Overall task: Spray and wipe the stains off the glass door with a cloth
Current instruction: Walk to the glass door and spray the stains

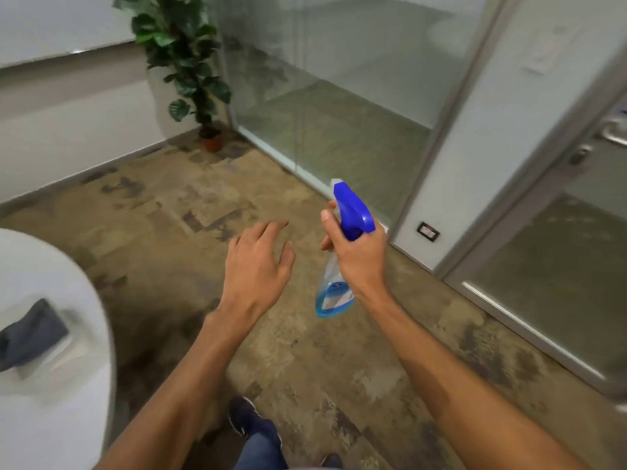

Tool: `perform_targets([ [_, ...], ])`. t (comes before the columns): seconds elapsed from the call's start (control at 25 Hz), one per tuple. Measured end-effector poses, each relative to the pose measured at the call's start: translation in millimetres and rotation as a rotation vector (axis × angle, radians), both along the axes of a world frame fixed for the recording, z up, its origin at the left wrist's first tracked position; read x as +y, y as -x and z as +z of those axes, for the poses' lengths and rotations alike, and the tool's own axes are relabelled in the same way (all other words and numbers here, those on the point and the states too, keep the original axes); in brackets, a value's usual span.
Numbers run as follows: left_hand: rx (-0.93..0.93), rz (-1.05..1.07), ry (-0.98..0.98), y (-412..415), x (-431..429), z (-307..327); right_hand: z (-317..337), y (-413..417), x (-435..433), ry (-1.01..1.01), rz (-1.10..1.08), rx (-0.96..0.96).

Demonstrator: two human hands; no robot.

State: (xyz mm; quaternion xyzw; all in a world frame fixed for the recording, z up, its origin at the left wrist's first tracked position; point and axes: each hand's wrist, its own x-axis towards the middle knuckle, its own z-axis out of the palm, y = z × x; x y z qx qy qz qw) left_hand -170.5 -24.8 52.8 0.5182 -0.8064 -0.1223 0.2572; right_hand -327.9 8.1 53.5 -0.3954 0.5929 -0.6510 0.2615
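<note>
Tabletop point(51, 266), white and round-edged, fills the lower left corner, well to the left of the spray bottle, and a dark grey-blue cloth point(32, 334) lies crumpled on it, blurred. Behind it a white wall runs along the left, ending at a potted plant point(190, 62) that stands in the far corner in a terracotta pot, up and left of the spray bottle. The floor point(203, 205) is mottled tan and brown with dark patches, worn-looking, and spreads beneath both arms.

The left hand point(259, 266) hangs in the air just left of the spray bottle, palm down, fingers loosely spread and holding nothing; it does not touch the bottle. Below it, at the bottom edge, a dark shoe point(242, 415) and a jeans leg show on the floor.

The right hand point(356, 256) is wrapped around the neck of the spray bottle point(339, 252), thumb on the left side, and one fingertip shows at the front beside the trigger. The bottle is held off the floor, its long axis leaning: blue trigger head at the top, clear body with blue liquid slanting down and to the left. The nozzle points up and away from the person, toward the glass partition point(339, 96) beyond it.

Right of the spray bottle, past a grey metal frame and a white panel with a small wall socket point(428, 231), stands the glass door point(559, 266), frosted, with a metal handle point(614, 134) at the right edge. Whether stains mark the glass cannot be told.
</note>
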Motion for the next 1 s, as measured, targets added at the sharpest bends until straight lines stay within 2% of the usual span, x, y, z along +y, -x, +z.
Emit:
perform_targets([
  [0.32,0.036,-0.384,0.085,168.2,68.3,27.5,26.1,153.6,128.8,0.033,-0.374,0.077],
  [0.68,0.076,-0.738,0.118,355.7,112.5,44.0,45.4,297.6,219.0,0.052,-0.727,0.176],
  [1.0,0.124,-0.906,0.157,525.1,130.8,66.8,76.4,430.0,254.1,0.187,-0.815,-0.029],
])
